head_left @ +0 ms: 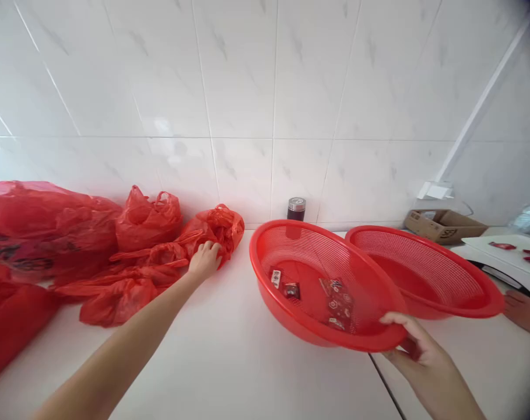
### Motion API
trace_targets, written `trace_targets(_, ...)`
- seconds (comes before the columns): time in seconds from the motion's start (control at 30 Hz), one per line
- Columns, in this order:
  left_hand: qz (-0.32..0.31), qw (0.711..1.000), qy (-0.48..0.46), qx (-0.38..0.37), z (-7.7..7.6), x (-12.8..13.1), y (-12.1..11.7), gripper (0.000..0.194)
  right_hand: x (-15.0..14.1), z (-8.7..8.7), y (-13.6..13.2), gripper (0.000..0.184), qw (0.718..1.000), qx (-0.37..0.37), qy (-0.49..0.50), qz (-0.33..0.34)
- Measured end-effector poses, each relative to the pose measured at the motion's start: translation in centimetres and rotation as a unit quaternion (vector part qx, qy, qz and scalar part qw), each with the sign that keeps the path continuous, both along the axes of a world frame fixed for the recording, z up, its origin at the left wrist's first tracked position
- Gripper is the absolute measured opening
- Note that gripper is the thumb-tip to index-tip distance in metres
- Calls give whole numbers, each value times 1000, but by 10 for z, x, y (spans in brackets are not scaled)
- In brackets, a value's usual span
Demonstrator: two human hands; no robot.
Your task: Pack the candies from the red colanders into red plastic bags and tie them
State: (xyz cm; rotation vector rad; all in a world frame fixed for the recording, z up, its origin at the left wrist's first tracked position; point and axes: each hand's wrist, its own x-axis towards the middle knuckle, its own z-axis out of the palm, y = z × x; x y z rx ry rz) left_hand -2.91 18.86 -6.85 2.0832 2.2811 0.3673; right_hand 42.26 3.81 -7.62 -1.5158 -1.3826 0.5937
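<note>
**A:** ok so what are the hands up to?

**B:** left hand [206, 259] is on a crumpled thin red plastic bag [221, 227] near the wall. Fingers are bent and close together on it, but I honestly can't tell if they're pinching the plastic or just resting there.

**A:** and the right hand [416, 344]?

**B:** that one's clamped on the rim of a round red plastic basket with mesh sides [306, 274], at the near right edge. Thumb on top, other fingers tucked under.

**A:** where's that basket sitting, and is there stuff in it?

**B:** right of the bags, over the white tabletop [230, 350]. A few small shiny red packets [337, 306] lie inside toward the right, plus a small dark packet [291, 290] and a whitish one [276, 277] on the left. Print's too small to read.

**A:** anything else around?

**B:** a second round red mesh basket [405, 277] just to the right, partly hidden behind the first. A dark container with a silver lid [296, 208] pokes up behind the first one, and there's an open brown cardboard box [446, 224] by the wall. Far left, a big bulging red bag with dark print [50, 233].
</note>
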Motion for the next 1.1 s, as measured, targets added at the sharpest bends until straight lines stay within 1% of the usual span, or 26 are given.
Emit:
trace_targets(0.03, 17, 1000, 7, 13, -4, -13, -3, 42, -2, -14, 2, 41, 1000, -15, -4, -2)
trace_targets(0.1, 34, 999, 0, 30, -14, -32, -8, 45, -10, -36, 7, 41, 999, -11, -14, -31)
trace_targets(0.17, 29, 998, -21, 45, -20, -42, -12, 40, -22, -48, 12, 41, 999, 11, -11, -50)
trace_targets(0.23, 15, 996, -56, 72, -19, -46, -15, 22, -36, -51, 17, 43, 997, 37, -7, -67)
trace_targets(0.27, 9, 993, -79, 91, -14, -46, -16, 13, -43, -51, 19, 46, 996, 51, -3, -70)
trace_targets(0.3, 6, 988, -104, 115, -8, -46, -17, 10, -49, -50, 20, 50, 996, 64, 4, -67)
trace_targets(0.37, 12, 971, -164, 172, 7, -43, -23, 19, -60, -49, 17, 62, 995, 81, 28, -60)
trace_targets(0.43, 23, 944, -239, 226, 19, -34, -38, 35, -68, -48, 7, 71, 991, 86, 57, -84)
trace_targets(0.5, 18, 917, -313, 248, 22, -17, -63, 49, -77, -47, -10, 69, 981, 114, 80, -136)
trace_targets(0.53, 4, 904, -355, 238, 19, -5, -79, 52, -83, -45, -19, 63, 977, 130, 84, -145)
trace_targets(0.57, -17, 893, -394, 215, 14, 9, -97, 52, -90, -43, -28, 54, 978, 141, 82, -127)
trace_targets(0.6, -44, 880, -437, 179, 8, 24, -115, 49, -99, -39, -36, 45, 984, 139, 78, -84)
trace_targets(0.63, -83, 839, -526, 110, 2, 39, -133, 44, -108, -34, -43, 39, 989, 121, 77, -23)
trace_targets(0.67, -114, 800, -588, 39, -3, 54, -149, 37, -119, -29, -47, 39, 991, 90, 85, 45)
trace_targets(0.7, -136, 771, -622, -12, -6, 68, -164, 31, -129, -23, -50, 43, 987, 54, 106, 109)
trace_targets(0.73, -157, 747, -644, -56, -7, 80, -177, 26, -139, -17, -50, 50, 976, 21, 139, 164)
trace_targets(0.77, -175, 739, -645, -85, -7, 89, -188, 24, -148, -11, -49, 56, 962, -5, 177, 207)
trace_targets(0.8, -191, 740, -637, -103, -6, 95, -195, 24, -154, -7, -46, 56, 947, -25, 213, 238)
trace_targets(0.83, -204, 743, -627, -114, -5, 98, -201, 25, -157, -3, -42, 52, 935, -39, 243, 254)
trace_targets(0.87, -205, 750, -618, -117, -5, 97, -204, 27, -158, 0, -38, 45, 928, -48, 270, 251)
trace_targets(0.9, -188, 759, -613, -110, -8, 93, -206, 28, -157, 1, -34, 40, 924, -52, 300, 231)
trace_targets(0.93, -150, 768, -616, -91, -12, 86, -207, 30, -153, 1, -31, 36, 920, -49, 334, 199)
trace_targets(0.97, -99, 771, -626, -63, -19, 78, -207, 32, -148, 1, -28, 35, 912, -43, 373, 167)
trace_targets(1.03, -3, 759, -651, -15, -33, 61, -207, 37, -137, 0, -24, 35, 887, -28, 443, 131)
trace_targets(1.07, 28, 752, -659, -6, -40, 53, -208, 40, -132, 0, -23, 35, 876, -23, 464, 131)
trace_targets(1.1, 47, 753, -657, -7, -44, 47, -209, 44, -128, 1, -23, 34, 870, -21, 473, 139)
